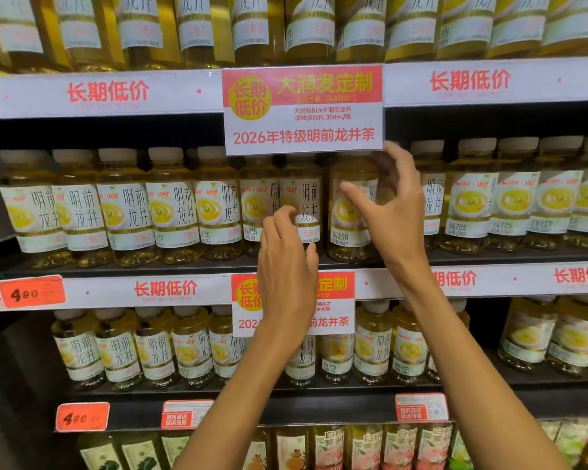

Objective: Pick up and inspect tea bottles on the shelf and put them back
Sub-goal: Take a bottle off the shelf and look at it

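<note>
Bottles of tea fill every shelf in view; the one that concerns me stands in the front row of the middle shelf point(489, 256), just right of centre, under the hanging sign point(302, 110). Nearest the camera, my two forearms rise from the lower edge toward that row.

My left hand point(286, 262) is raised in front of the lower sign point(333, 303) and the shelf edge, its fingers loosely curled and holding nothing; its fingertips lie before the label of a neighbouring bottle point(302, 205), and whether they touch it cannot be told.

My right hand point(394, 212) is spread, thumb to the left and fingers arched up to the right, around the target bottle point(350, 212). The thumb tip lies over its label; the fingers reach past its right shoulder. No closed grip shows: the hand is open, and the bottle stands upright on the shelf, in line with its row.

Farther back, more bottles stand behind the front row, and the top shelf carries a further row above. Price tags point(31, 291) sit on the shelf edges at left.

Progress, as I judge it: this bottle is either about to be lifted or just set back; the frame does not decide which. No bottle is off the shelf, and many remain to inspect.
</note>
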`<move>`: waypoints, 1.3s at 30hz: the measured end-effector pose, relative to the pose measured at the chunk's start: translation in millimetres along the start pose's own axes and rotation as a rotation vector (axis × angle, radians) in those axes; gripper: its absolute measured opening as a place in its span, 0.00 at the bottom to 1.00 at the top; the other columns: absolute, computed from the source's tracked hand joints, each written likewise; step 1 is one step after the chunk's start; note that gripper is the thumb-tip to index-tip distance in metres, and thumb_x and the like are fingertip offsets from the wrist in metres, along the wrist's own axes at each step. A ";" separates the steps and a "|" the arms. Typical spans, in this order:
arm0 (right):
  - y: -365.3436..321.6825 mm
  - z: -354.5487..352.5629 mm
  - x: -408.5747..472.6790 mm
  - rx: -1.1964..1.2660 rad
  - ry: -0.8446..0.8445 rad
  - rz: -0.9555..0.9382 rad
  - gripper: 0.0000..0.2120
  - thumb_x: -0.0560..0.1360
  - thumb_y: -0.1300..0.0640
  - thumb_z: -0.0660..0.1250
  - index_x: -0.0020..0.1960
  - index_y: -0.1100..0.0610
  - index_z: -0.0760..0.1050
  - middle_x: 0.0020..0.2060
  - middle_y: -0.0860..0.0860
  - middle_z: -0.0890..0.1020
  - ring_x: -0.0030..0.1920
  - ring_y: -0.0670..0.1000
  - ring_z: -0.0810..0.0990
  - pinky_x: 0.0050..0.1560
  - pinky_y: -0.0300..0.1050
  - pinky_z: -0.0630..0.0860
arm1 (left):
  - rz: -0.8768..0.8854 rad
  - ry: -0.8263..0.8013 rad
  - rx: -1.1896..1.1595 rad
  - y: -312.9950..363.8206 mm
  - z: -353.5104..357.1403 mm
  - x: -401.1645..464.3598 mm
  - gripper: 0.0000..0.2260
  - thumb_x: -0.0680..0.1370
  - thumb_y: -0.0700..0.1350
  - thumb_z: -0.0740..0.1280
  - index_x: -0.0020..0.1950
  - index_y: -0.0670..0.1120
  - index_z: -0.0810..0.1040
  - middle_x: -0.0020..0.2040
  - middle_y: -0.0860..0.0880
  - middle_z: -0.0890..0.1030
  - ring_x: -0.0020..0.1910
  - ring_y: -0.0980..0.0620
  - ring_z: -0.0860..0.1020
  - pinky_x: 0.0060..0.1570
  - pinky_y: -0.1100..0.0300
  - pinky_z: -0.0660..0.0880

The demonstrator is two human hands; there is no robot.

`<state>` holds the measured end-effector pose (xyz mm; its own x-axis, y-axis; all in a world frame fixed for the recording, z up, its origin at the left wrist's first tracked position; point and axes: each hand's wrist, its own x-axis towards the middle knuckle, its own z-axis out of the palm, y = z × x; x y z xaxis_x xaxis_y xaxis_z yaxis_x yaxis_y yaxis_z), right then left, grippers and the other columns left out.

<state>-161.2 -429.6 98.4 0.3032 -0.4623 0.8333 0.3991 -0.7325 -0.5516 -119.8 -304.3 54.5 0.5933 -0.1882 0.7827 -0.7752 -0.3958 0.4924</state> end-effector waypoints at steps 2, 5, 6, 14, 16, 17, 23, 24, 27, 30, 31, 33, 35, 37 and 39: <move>-3.7 -5.1 -5.9 0.176 -0.003 0.021 0.27 0.73 0.58 0.73 0.68 0.56 0.67 0.63 0.51 0.74 0.65 0.46 0.72 0.64 0.44 0.72 | 0.033 -0.010 -0.055 1.1 0.4 -6.4 0.19 0.77 0.40 0.67 0.66 0.42 0.68 0.58 0.46 0.72 0.57 0.50 0.73 0.56 0.58 0.73; -10.9 -14.1 -9.3 0.356 0.004 0.104 0.24 0.73 0.62 0.72 0.67 0.56 0.69 0.63 0.53 0.76 0.64 0.48 0.75 0.65 0.51 0.73 | 0.056 -0.076 -0.201 6.8 2.2 -19.5 0.18 0.78 0.45 0.67 0.67 0.43 0.69 0.59 0.48 0.73 0.59 0.54 0.72 0.58 0.65 0.70; -14.2 -16.9 -10.5 0.414 -0.002 0.151 0.22 0.73 0.62 0.72 0.65 0.54 0.70 0.63 0.54 0.76 0.64 0.50 0.76 0.64 0.53 0.74 | 0.052 -0.120 -0.258 9.8 2.4 -23.6 0.19 0.78 0.47 0.67 0.67 0.45 0.69 0.60 0.50 0.73 0.59 0.56 0.71 0.58 0.69 0.68; -33.7 -38.1 -33.7 0.831 -0.081 0.508 0.23 0.69 0.59 0.70 0.64 0.55 0.72 0.58 0.57 0.81 0.52 0.52 0.83 0.50 0.46 0.81 | -0.163 -0.373 -0.777 31.8 -4.6 -54.5 0.16 0.78 0.56 0.63 0.65 0.57 0.69 0.55 0.59 0.80 0.53 0.64 0.78 0.49 0.69 0.75; -35.7 -43.0 -40.8 0.828 -0.123 0.539 0.26 0.68 0.57 0.70 0.66 0.55 0.71 0.57 0.56 0.82 0.53 0.52 0.83 0.50 0.46 0.81 | -0.196 -0.402 -0.844 33.2 -8.0 -63.6 0.15 0.78 0.57 0.62 0.63 0.58 0.70 0.53 0.58 0.81 0.51 0.64 0.79 0.47 0.70 0.75; -36.2 -45.9 -43.4 0.828 -0.144 0.544 0.27 0.69 0.56 0.70 0.67 0.56 0.71 0.57 0.56 0.82 0.54 0.53 0.83 0.51 0.47 0.81 | -0.208 -0.419 -0.877 32.2 -11.5 -66.4 0.15 0.78 0.58 0.62 0.63 0.56 0.71 0.53 0.58 0.81 0.51 0.63 0.79 0.47 0.70 0.75; -38.8 -57.5 -45.4 0.884 -0.230 0.638 0.28 0.72 0.45 0.62 0.67 0.60 0.71 0.56 0.57 0.82 0.56 0.56 0.81 0.57 0.52 0.79 | -0.306 -0.643 -1.049 21.6 -35.0 -82.9 0.19 0.77 0.61 0.61 0.65 0.56 0.74 0.60 0.54 0.81 0.62 0.54 0.77 0.62 0.54 0.72; -39.9 -56.7 -46.5 0.911 -0.281 0.657 0.27 0.72 0.43 0.61 0.64 0.59 0.73 0.54 0.57 0.83 0.54 0.55 0.82 0.53 0.51 0.81 | -0.344 -0.670 -1.068 22.2 -35.5 -87.0 0.22 0.75 0.62 0.62 0.66 0.55 0.74 0.61 0.51 0.80 0.63 0.51 0.77 0.64 0.48 0.71; -40.2 -54.6 -52.6 0.906 -0.332 0.615 0.21 0.73 0.43 0.61 0.57 0.57 0.75 0.45 0.53 0.85 0.49 0.53 0.84 0.46 0.46 0.81 | -0.443 -0.671 -1.111 23.6 -35.1 -95.4 0.24 0.74 0.64 0.63 0.66 0.52 0.75 0.60 0.46 0.81 0.62 0.45 0.77 0.65 0.41 0.71; -39.7 -54.0 -61.2 0.783 -0.309 0.538 0.18 0.74 0.45 0.63 0.54 0.58 0.76 0.43 0.51 0.85 0.48 0.51 0.84 0.46 0.43 0.80 | -0.457 -0.664 -1.058 20.1 -35.9 -96.7 0.22 0.76 0.65 0.58 0.65 0.57 0.74 0.61 0.54 0.81 0.63 0.54 0.77 0.65 0.49 0.72; -39.6 -53.3 -64.5 0.756 -0.314 0.523 0.17 0.74 0.45 0.63 0.54 0.57 0.76 0.43 0.51 0.85 0.48 0.51 0.84 0.46 0.42 0.79 | -0.462 -0.659 -1.051 18.6 -36.2 -97.0 0.23 0.75 0.65 0.56 0.66 0.58 0.73 0.62 0.55 0.80 0.64 0.55 0.76 0.65 0.50 0.71; -39.3 -50.2 -69.8 0.727 -0.336 0.514 0.16 0.73 0.45 0.66 0.54 0.55 0.78 0.45 0.51 0.85 0.49 0.51 0.84 0.47 0.42 0.79 | -0.478 -0.640 -1.035 17.8 -35.2 -98.4 0.24 0.74 0.65 0.55 0.67 0.59 0.73 0.62 0.56 0.80 0.64 0.56 0.76 0.67 0.48 0.70; -40.2 -47.0 -71.4 0.693 -0.369 0.522 0.12 0.73 0.45 0.66 0.52 0.51 0.80 0.47 0.52 0.85 0.51 0.51 0.84 0.48 0.43 0.79 | -0.534 -0.614 -1.051 17.5 -33.3 -101.4 0.25 0.72 0.68 0.55 0.64 0.59 0.75 0.59 0.52 0.82 0.59 0.52 0.79 0.63 0.46 0.73; -41.9 -46.3 -69.0 0.699 -0.401 0.529 0.11 0.75 0.47 0.65 0.52 0.50 0.81 0.46 0.52 0.85 0.50 0.52 0.84 0.48 0.43 0.79 | -0.616 -0.636 -1.164 15.5 -32.9 -103.3 0.25 0.71 0.67 0.56 0.57 0.56 0.81 0.49 0.43 0.84 0.45 0.47 0.83 0.46 0.50 0.81; -43.6 -46.5 -65.5 0.791 -0.428 0.536 0.12 0.76 0.48 0.63 0.53 0.54 0.80 0.44 0.53 0.85 0.48 0.52 0.84 0.46 0.44 0.80 | -0.692 -0.728 -1.324 17.4 -35.8 -103.9 0.25 0.75 0.63 0.55 0.54 0.49 0.83 0.42 0.39 0.83 0.35 0.44 0.81 0.32 0.54 0.79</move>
<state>-238.6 -390.6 69.6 0.8271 -0.3013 0.4744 0.5273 0.1238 -0.8406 -202.7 -259.3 -4.7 0.5564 -0.8172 0.1502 0.2513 0.3378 0.9070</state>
